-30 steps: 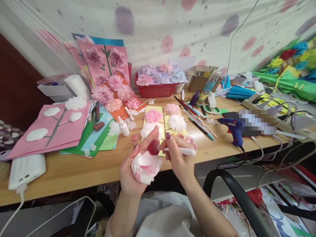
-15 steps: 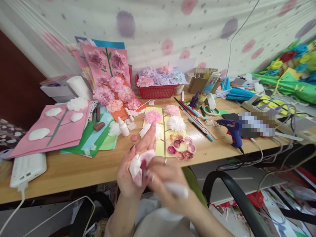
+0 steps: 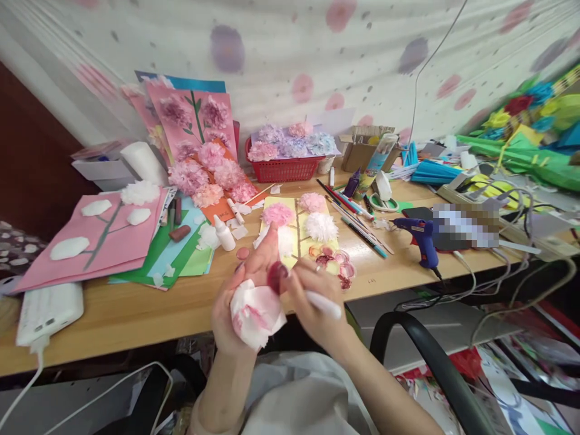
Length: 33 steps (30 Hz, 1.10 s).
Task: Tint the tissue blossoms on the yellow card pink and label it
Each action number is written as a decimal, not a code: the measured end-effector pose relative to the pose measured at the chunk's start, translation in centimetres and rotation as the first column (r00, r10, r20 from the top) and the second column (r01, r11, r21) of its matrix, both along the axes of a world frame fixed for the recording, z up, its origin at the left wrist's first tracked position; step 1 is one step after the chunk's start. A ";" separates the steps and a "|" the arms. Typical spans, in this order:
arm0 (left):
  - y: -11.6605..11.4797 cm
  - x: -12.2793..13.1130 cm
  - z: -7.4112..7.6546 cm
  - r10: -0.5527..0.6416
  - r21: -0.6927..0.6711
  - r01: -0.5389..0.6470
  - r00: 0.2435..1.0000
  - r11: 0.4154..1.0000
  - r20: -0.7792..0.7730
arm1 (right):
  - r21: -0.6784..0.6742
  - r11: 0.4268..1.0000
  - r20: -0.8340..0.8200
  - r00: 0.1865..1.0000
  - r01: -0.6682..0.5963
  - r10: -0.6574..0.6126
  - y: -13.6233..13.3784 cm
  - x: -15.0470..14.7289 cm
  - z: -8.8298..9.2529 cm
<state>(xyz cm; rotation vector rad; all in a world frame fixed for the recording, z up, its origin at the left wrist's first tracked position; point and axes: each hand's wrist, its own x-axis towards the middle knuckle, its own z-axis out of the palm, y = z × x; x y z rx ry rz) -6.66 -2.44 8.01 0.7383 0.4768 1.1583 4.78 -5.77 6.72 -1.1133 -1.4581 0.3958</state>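
My left hand (image 3: 240, 284) holds a white tissue-paper flower (image 3: 255, 312) stained pink, just over the near edge of the wooden desk (image 3: 136, 311). My right hand (image 3: 312, 296) grips a white-handled brush (image 3: 322, 303) whose dark red tip (image 3: 274, 275) touches the top of the flower. Right behind my hands lies a yellow card (image 3: 290, 232) with pink and white paper flowers and a small paint palette (image 3: 335, 263) with reddish wells.
Pink cards with paper flowers (image 3: 90, 232) lie at the left, and a red basket (image 3: 283, 166) of flowers stands at the back. A blue glue gun (image 3: 419, 235), pens (image 3: 353, 214), a glue bottle (image 3: 223, 232), cables and a black chair arm (image 3: 430, 356) are nearby.
My right hand dropped low and blurred half a second ago, then rose again; the brush tip is back on the flower. The view shifted slightly.
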 end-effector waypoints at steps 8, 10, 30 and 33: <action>3.2 -6.4 -2.8 0.660 0.300 -0.587 0.670 0.752 -0.340 | -0.182 0.953 -0.892 0.449 -0.242 -0.056 -0.7 5.7 -0.9; 4.3 -8.6 -4.4 0.704 0.346 -0.614 0.587 0.709 -0.401 | -0.145 0.963 -0.912 0.408 -0.229 -0.040 -2.0 7.5 -0.8; 5.5 -9.9 -5.4 0.971 0.968 0.163 -0.176 0.193 -0.164 | -0.164 0.984 -0.931 0.341 -0.077 -0.128 -2.2 10.2 -0.1; 5.3 -8.0 -5.7 0.938 0.932 0.106 -0.029 0.347 -0.346 | -0.102 0.983 -0.966 0.250 -0.152 -0.061 -1.9 9.8 -0.4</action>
